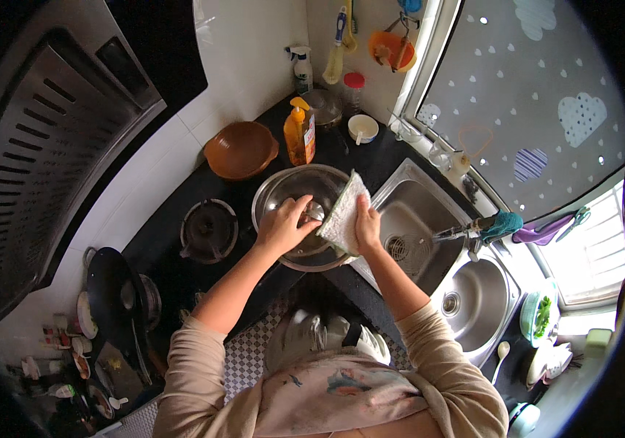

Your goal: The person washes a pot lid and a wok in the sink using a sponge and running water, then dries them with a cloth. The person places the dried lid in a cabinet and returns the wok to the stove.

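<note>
A wide stainless-steel vessel, a bowl or a pot lid, lies before me at the counter's corner. My left hand is over it, thumb and fingers curved around a small shiny round metal part. Whether the fingers grip that part or only surround it cannot be told. A white terry dishcloth with a green edge hangs from my right hand, pinched under the thumb above the vessel's right side. The cloth hides part of the vessel's rim.
Right of the vessel is a double steel sink with a faucet. Behind stand an orange pump bottle, a brown bowl and a white bowl. A gas burner and a black wok are on the left.
</note>
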A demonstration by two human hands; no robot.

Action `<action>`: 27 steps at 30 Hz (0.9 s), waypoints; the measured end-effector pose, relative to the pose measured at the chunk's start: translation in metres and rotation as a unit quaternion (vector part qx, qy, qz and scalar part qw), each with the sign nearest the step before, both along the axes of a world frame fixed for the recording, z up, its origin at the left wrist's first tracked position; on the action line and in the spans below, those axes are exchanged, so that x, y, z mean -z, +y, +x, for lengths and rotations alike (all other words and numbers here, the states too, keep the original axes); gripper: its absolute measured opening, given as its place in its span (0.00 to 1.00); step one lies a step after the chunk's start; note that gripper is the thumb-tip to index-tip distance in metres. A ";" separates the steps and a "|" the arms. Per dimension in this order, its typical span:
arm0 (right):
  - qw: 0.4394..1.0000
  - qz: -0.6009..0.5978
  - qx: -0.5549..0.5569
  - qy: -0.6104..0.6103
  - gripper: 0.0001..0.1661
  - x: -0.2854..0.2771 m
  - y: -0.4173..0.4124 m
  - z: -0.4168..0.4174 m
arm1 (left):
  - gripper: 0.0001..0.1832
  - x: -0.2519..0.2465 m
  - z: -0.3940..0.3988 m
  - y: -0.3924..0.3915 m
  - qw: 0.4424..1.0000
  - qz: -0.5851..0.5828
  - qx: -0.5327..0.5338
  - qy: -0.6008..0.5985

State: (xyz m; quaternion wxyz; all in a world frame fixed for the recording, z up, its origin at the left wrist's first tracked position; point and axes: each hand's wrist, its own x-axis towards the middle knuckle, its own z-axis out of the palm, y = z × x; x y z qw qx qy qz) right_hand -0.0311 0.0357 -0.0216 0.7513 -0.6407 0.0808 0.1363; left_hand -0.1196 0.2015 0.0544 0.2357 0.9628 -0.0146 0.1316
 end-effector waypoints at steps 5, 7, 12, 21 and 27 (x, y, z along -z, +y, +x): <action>0.988 -0.153 -0.013 -0.015 0.39 0.017 0.007 0.014 | 0.10 0.015 0.026 0.028 0.993 -0.084 0.042 0.070; 0.970 -0.234 -0.033 -0.054 0.40 0.017 0.003 0.023 | 0.09 0.034 0.028 0.041 0.996 -0.066 0.043 0.036; 0.983 -0.152 0.087 -0.062 0.37 0.040 -0.058 0.055 | 0.06 0.041 0.037 0.044 0.999 -0.025 0.017 0.045; 0.798 0.585 -0.129 -0.068 0.21 0.018 -0.135 0.067 | 0.09 0.062 0.050 0.044 0.997 -0.052 -0.054 0.030; 0.911 0.382 0.098 -0.117 0.10 -0.037 -0.082 0.045 | 0.08 0.068 0.055 0.048 1.000 -0.016 -0.020 0.013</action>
